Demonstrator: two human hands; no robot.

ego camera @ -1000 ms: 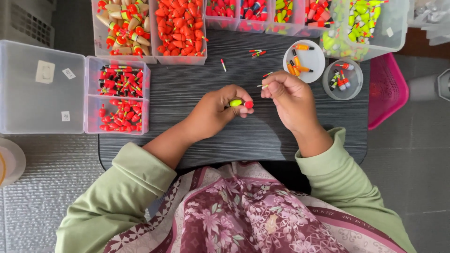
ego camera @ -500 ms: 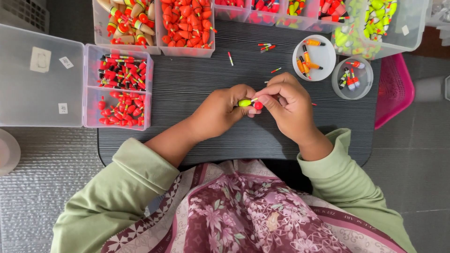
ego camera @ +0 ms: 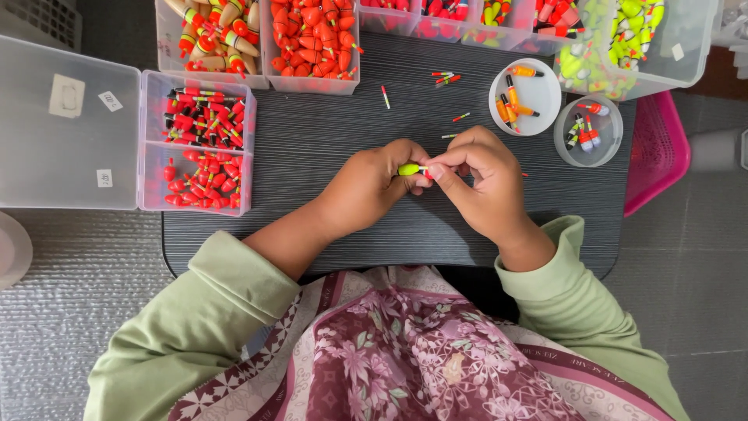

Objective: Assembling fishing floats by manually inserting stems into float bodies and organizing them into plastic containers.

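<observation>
A: Identify the largest items around the two hands.

B: A dark ribbed tabletop (ego camera: 312, 156) lies beneath both hands. Well to the left of the left grip sits a clear lidded box (ego camera: 66, 125), and joined to it a two-compartment tray (ego camera: 199, 152) of red and black floats. Beyond the hands, clear bins (ego camera: 312, 43) of orange-red floats line the far edge. A pink basket (ego camera: 658, 148) stands to the right of the right hand.

A: And the smaller containers?

B: Two round dishes lie beyond and to the right of the right hand: a white dish (ego camera: 526, 97) with orange pieces, and a clear dish (ego camera: 588, 131) just beside it.

A: State of each grip?

B: The left hand (ego camera: 370, 187) has its fingertips pressed together, pinching a yellow-green float (ego camera: 408, 168). The right hand (ego camera: 479, 183) is also pinched closed, meeting the float's red end. The float sits between the two hands, raised above the tabletop.

A: Smallest items?

B: Loose thin sticks (ego camera: 444, 78) lie scattered beyond the hands.
</observation>
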